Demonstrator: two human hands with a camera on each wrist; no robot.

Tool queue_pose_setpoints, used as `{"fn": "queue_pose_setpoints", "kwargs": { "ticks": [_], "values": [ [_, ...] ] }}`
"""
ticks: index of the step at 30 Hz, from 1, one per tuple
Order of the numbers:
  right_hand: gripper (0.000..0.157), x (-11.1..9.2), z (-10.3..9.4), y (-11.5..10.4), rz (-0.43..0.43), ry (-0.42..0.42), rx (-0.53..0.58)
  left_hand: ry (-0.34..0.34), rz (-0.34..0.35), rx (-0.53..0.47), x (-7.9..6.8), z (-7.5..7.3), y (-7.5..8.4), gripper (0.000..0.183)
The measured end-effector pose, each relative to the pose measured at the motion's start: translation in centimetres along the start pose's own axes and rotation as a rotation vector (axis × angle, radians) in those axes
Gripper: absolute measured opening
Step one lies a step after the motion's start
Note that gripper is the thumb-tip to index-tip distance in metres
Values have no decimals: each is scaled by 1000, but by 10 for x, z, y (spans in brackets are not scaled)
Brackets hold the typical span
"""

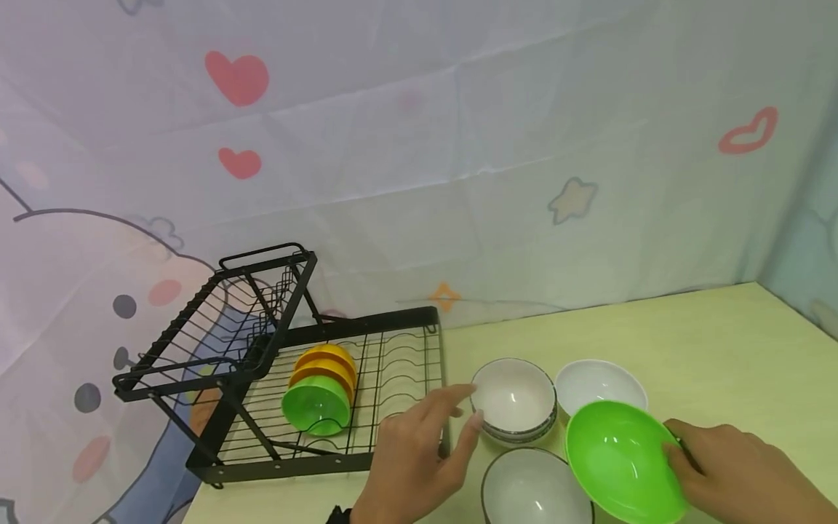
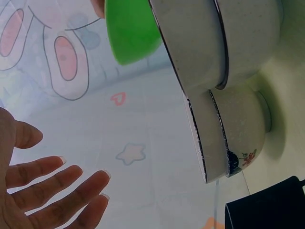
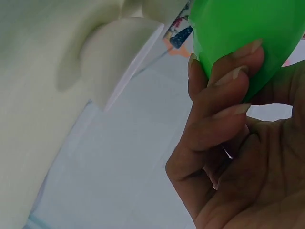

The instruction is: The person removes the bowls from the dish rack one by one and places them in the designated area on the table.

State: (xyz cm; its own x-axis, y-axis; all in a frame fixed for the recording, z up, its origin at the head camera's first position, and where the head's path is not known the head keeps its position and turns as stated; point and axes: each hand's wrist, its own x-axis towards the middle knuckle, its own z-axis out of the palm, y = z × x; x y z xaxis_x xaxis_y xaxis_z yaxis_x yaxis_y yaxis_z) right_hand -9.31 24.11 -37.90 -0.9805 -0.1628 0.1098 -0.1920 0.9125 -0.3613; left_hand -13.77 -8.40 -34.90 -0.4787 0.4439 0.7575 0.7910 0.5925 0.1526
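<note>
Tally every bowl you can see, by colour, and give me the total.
Green bowls: 2 (one in the right hand, one in the rack)
Orange bowls: 2
Dark-rimmed white bowls: 4 (two stacks of two)
Plain white bowl: 1
Total: 9

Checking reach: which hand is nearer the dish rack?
Left. The left hand is by the dish rack, near its right edge; the right hand, holding a green bowl, is farther right.

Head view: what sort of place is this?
Likely a staged tabletop set rather than a working kitchen: a cartoon-printed cloth hangs behind a pale table, which bears a black dish rack and a stack of white bowls.
</note>
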Motion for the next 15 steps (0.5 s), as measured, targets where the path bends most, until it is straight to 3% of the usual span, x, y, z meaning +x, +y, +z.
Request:
{"fn": "queue_pose_setpoints", "kwargs": {
  "ticks": [15],
  "values": [
    [22, -3, 23, 37, 131, -274, 16, 8, 11, 6, 1, -1, -1, 26]
  ]
}}
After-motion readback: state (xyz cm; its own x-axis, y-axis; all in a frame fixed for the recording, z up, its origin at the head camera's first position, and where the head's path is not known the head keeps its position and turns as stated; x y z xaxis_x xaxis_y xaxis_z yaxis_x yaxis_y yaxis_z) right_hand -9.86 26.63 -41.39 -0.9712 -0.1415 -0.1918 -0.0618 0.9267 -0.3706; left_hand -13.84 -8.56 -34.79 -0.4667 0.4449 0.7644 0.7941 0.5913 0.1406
